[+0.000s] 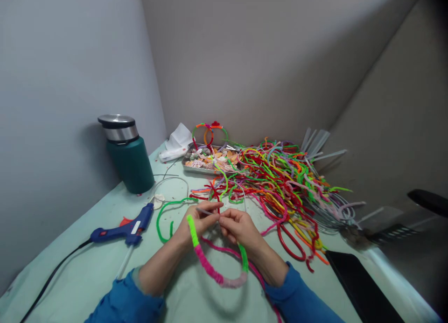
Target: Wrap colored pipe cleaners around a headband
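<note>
In front of me is a thin headband hoop [209, 268], its curve wrapped in bright green, hot pink, pale pink and green fuzzy pipe cleaner. A bare grey stretch crosses the fingers of my left hand [199, 220], which are closed on it. My right hand [241, 226] is pinched close to the left fingertips, where a red pipe cleaner [218, 206] stands up between the hands. Its exact grip is partly hidden by the fingers. The hoop's green right side passes by my right palm. Below the hands a long hot-pink pipe cleaner [257, 271] lies on the table.
A blue glue gun [136, 225] lies at left near a green bottle [131, 164]. A metal tray [201, 170] of small pieces, finished hoops [200, 126] and a large pile of pipe cleaners [280, 173] fill the back. A black phone-like slab [360, 285] lies at right.
</note>
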Available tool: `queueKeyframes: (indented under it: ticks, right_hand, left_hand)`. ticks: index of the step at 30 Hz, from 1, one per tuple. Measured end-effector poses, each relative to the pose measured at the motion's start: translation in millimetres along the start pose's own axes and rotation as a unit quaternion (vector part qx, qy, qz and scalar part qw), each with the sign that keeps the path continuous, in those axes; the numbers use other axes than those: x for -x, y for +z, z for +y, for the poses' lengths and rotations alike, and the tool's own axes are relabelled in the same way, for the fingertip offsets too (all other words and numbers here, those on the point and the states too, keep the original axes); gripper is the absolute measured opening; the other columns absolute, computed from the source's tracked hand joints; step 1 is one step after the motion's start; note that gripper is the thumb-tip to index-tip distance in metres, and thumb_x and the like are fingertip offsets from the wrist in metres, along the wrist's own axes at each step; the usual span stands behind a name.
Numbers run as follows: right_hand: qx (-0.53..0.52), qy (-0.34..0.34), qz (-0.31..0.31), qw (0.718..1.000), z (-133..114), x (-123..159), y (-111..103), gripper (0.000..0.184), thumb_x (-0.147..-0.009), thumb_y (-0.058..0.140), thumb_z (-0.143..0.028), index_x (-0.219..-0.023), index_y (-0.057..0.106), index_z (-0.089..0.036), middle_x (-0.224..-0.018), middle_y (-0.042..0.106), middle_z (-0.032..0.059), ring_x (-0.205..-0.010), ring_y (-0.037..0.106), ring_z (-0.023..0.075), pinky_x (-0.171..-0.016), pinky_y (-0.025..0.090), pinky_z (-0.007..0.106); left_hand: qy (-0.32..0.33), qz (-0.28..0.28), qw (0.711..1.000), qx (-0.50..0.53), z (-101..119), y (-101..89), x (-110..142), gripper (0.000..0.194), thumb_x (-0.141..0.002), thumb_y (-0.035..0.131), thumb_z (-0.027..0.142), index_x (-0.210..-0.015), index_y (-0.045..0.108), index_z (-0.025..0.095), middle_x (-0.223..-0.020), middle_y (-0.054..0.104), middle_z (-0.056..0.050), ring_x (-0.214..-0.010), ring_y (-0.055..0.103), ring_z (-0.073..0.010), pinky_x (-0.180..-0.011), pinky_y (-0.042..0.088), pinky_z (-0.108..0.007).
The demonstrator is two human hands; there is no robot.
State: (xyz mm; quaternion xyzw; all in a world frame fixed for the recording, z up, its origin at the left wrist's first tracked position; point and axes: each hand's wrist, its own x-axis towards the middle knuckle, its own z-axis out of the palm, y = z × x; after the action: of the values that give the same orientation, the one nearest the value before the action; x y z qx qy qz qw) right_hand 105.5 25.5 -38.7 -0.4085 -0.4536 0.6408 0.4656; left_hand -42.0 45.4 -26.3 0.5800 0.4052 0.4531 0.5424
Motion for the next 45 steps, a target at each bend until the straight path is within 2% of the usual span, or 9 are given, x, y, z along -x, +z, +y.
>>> queueKeyframes:
  ticks: [5,8,11,18,27,34,39,42,45]
  right_hand:
    - [-0.005,0.000,0.003,1.000,-3,2,-1,0.020,-0.069,0.067,-0.032,-0.071,0.057,-0.014,-0.045,0.054,-0.0060,-0.028,0.034,0.0022,-0.030,0.019,0.015]
    - [-0.012,-0.003,0.004,1.000,-5,2,-2,0.019,-0.069,0.067,-0.031,-0.071,0.057,-0.014,-0.045,0.054,-0.0059,-0.028,0.034,0.0022,-0.030,0.019,0.015]
    - [-0.037,-0.001,-0.005,0.999,-5,1,-5,0.018,-0.070,0.066,-0.030,-0.070,0.056,-0.015,-0.044,0.053,-0.0062,-0.028,0.033,0.0021,-0.030,0.019,0.015]
    - [-0.079,0.031,-0.050,0.995,-5,0,-10,0.019,-0.068,0.067,-0.030,-0.068,0.055,-0.015,-0.045,0.053,-0.0063,-0.028,0.032,0.0020,-0.030,0.019,0.016]
    - [-0.023,0.009,-0.033,0.999,-8,1,-7,0.022,-0.069,0.066,-0.035,-0.071,0.055,-0.016,-0.046,0.052,-0.0070,-0.029,0.034,0.0024,-0.030,0.021,0.016]
    - [0.052,-0.056,0.015,0.997,-6,5,0,0.023,-0.074,0.063,-0.038,-0.075,0.055,-0.017,-0.050,0.055,-0.0054,-0.032,0.037,0.0042,-0.033,0.024,0.017]
    - [0.105,-0.086,0.039,0.990,-13,3,-8,0.028,-0.084,0.049,-0.042,-0.077,0.058,-0.017,-0.059,0.058,-0.0015,-0.041,0.042,0.0074,-0.040,0.032,0.019]
    - [0.249,-0.118,-0.006,0.961,-20,7,-17,0.021,-0.081,0.054,-0.036,-0.074,0.062,-0.018,-0.061,0.057,-0.0014,-0.049,0.046,0.0097,-0.046,0.032,0.020]
    - [0.465,-0.139,-0.096,0.869,-24,17,-19,0.011,-0.071,0.065,-0.030,-0.070,0.065,-0.019,-0.063,0.061,-0.0004,-0.057,0.050,0.0124,-0.051,0.030,0.022]
  left_hand:
    - [0.011,-0.028,0.999,-0.022,4,-3.7,0,0.028,-0.068,0.069,0.026,-0.093,0.071,0.016,-0.073,0.058,-0.004,-0.069,0.054,-0.0149,-0.063,0.041,-0.027]
    - [0.070,-0.041,0.993,-0.081,4,-7.2,1,0.028,-0.071,0.066,0.024,-0.098,0.070,0.020,-0.079,0.058,-0.005,-0.075,0.055,-0.0161,-0.068,0.042,-0.028]
    - [0.132,-0.029,0.982,-0.134,7,-8.4,1,0.024,-0.073,0.065,0.020,-0.096,0.070,0.023,-0.086,0.056,-0.005,-0.080,0.054,-0.0164,-0.071,0.043,-0.028]
    - [0.191,-0.034,0.953,-0.233,14,-7.1,3,0.014,-0.078,0.060,0.024,-0.086,0.071,0.019,-0.080,0.054,-0.005,-0.076,0.053,-0.0149,-0.068,0.043,-0.025]
    - [0.239,-0.012,0.933,-0.268,13,-5.6,5,0.014,-0.081,0.055,0.022,-0.081,0.068,0.018,-0.087,0.060,-0.007,-0.083,0.057,-0.0173,-0.077,0.045,-0.029]
    - [0.206,0.014,0.949,-0.240,13,-2.0,4,0.011,-0.079,0.056,0.022,-0.076,0.065,0.017,-0.076,0.066,-0.006,-0.075,0.060,-0.0174,-0.074,0.045,-0.029]
    - [0.152,0.048,0.978,-0.138,21,-2.7,5,0.011,-0.076,0.059,0.024,-0.072,0.065,0.016,-0.072,0.064,-0.004,-0.067,0.057,-0.0147,-0.065,0.044,-0.025]
    - [0.090,0.076,0.991,-0.059,24,-5.9,6,0.012,-0.075,0.061,0.027,-0.076,0.065,0.016,-0.063,0.060,0.000,-0.051,0.045,-0.0089,-0.049,0.036,-0.021]
    - [0.059,0.090,0.994,0.005,26,-11.1,8,0.014,-0.073,0.063,0.029,-0.079,0.064,0.016,-0.059,0.058,0.002,-0.046,0.038,-0.0064,-0.044,0.029,-0.019]
